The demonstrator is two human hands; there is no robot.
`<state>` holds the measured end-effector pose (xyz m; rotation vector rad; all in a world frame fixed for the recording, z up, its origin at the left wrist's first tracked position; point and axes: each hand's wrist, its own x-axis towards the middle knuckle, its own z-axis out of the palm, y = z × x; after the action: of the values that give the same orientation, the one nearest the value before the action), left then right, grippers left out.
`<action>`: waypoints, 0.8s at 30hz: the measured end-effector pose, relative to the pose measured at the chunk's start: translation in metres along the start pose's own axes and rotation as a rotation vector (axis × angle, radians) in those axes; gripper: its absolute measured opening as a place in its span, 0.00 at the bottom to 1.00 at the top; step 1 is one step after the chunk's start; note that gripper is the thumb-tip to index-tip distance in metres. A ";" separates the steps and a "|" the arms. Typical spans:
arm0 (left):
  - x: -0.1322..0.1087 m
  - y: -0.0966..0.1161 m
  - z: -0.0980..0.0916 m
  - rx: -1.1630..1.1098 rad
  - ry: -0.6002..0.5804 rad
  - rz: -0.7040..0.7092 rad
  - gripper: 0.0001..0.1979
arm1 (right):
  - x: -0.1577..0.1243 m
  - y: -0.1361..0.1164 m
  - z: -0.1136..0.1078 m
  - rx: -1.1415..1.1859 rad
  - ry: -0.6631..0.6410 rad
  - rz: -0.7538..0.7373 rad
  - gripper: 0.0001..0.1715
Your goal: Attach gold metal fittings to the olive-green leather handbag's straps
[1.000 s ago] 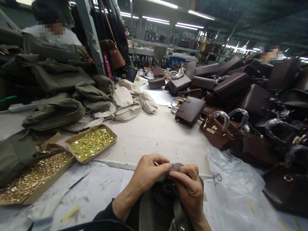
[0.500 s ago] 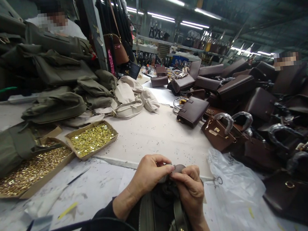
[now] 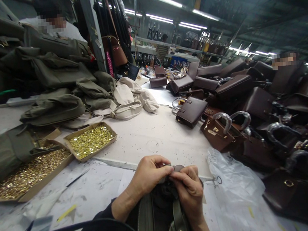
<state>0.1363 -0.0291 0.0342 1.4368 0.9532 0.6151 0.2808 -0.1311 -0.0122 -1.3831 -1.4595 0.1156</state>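
Nothing shifted since earlier: left hand and right hand together, pinching olive bag tab steady; stud trays at ten o'clock

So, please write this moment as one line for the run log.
left hand: pinching olive bag top edge | right hand: pinching same edge | nearby: trays of gold fittings, brown handbags

White worktable w/ dark specks – 2 cardboard trays of brass fittings at left, olive bags & cream bags behind, brown handbags right, clear plastic sheet near edge
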 end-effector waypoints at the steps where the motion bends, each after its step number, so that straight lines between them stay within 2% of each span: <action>1: 0.000 0.000 0.000 0.008 0.006 0.001 0.15 | 0.001 -0.002 0.000 -0.004 -0.005 0.012 0.10; 7: -0.004 -0.003 0.000 0.029 0.015 0.002 0.16 | 0.010 -0.016 -0.003 -0.036 -0.075 0.120 0.09; 13: -0.003 -0.002 0.001 0.057 0.023 0.011 0.16 | 0.018 -0.023 -0.005 -0.004 -0.092 0.245 0.09; 24: -0.001 0.004 0.002 -0.002 -0.009 0.004 0.18 | 0.014 -0.016 0.000 0.232 -0.004 0.400 0.08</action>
<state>0.1381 -0.0301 0.0379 1.4390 0.9432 0.6119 0.2738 -0.1250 0.0071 -1.4631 -1.1162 0.5263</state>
